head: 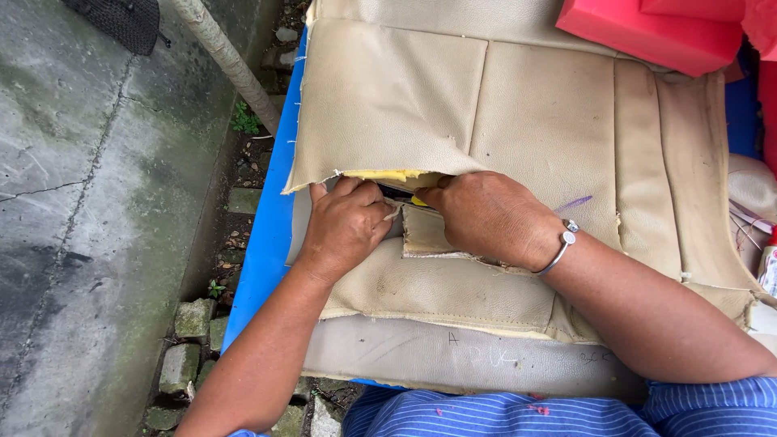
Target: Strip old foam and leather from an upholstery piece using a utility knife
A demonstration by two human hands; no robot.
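At the far right edge of the frame, a little below the middle, we see a small white container with a red top and a printed label (770, 265), mostly cut off. We find no signs or screens.

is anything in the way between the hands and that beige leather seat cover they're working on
Nothing visible. The left hand and right hand both rest directly on the beige stitched leather seat cover, fingers meeting at its torn edge where yellow foam shows.

Fingertips of both hands (421, 214) under the beige cover (388, 105)
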